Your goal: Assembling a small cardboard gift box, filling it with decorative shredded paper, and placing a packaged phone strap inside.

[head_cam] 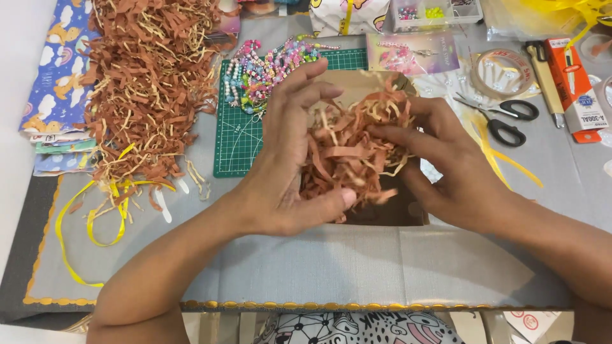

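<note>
An open brown cardboard box (382, 213) sits at the centre of the grey work table, stuffed with shredded paper. At one o'clock lies a flat pink-and-lilac packet (414, 52) of beads; beyond it, at twelve o'clock, a clear plastic compartment case (424, 13) holds small beads. At two o'clock, near the right edge, stands an orange-and-white carton (575, 86) with a blue label. A white printed bag (347, 14) rests at twelve o'clock.

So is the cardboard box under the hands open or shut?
Open: the cardboard box has no lid on, and shredded brown paper sits inside between both hands.
</note>
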